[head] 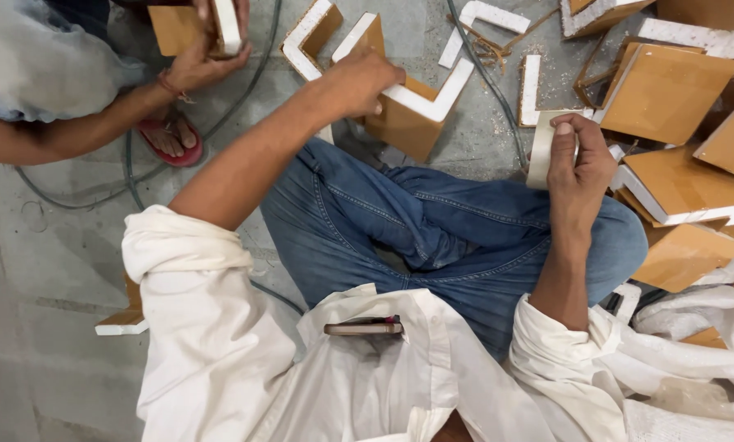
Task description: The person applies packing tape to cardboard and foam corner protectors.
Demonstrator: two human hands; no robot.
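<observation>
The left hand (359,82) rests curled on a white-edged angle piece (412,110) lying on the floor ahead of the knees. The right hand (578,168) is clamped around a tape roll (540,151) above the right knee.

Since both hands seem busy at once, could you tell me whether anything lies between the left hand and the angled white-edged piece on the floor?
Nothing visible does. The left hand already rests directly on the angled piece, fingers over its white edge. The right hand is apart, holding a white strip above the knee. A co-worker's hand grips a separate piece farther left.
</observation>
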